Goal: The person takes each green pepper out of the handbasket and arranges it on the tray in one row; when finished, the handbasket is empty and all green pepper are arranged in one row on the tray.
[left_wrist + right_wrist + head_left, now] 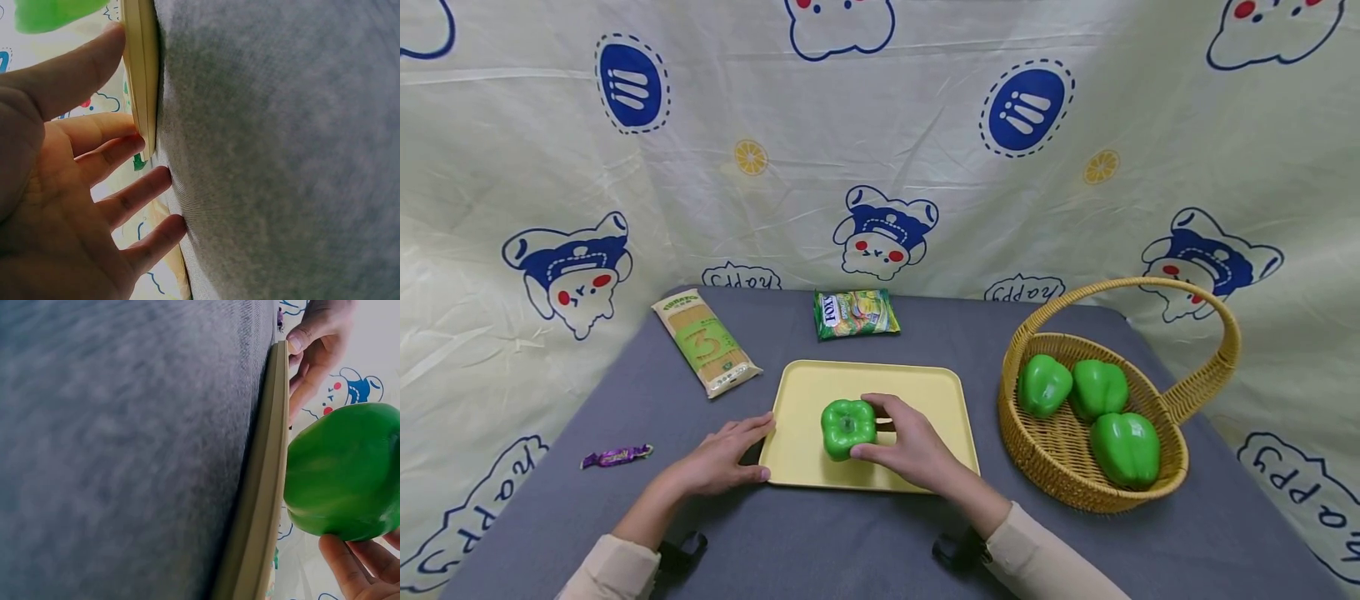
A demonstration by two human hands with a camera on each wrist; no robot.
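One printed backdrop (940, 108), pale cloth with blue cartoon figures, hangs behind everything. One grey cloth-covered surface (820, 542) carries the rest. One woven basket (1037, 462) at right, its tall looped handle rising in front of the backdrop; three further peppers (1125, 450) lie inside. One cream rectangular tray (797, 400), at centre, apart from the basket. Two bare hands in pale sleeves (1045, 554): the right grip (904, 442) reaches in over the tray's near edge and hides part of its floor, thumb and fingers grasping one green pepper; the left grip (722, 458) is released, fingers outspread, fingertips against the tray's left rim. One noodle packet (707, 342), tan with a green label, lies aslant beyond the left grip, near the tray's far left corner. One green snack packet (856, 314) lies just past the tray's far edge. One green pepper (848, 429), glossy, over the middle of the tray, its lobed end facing up; whether it rests there or is held just above cannot be told. One purple wrapped sweet (617, 457), left of the left grip, well apart from the tray.
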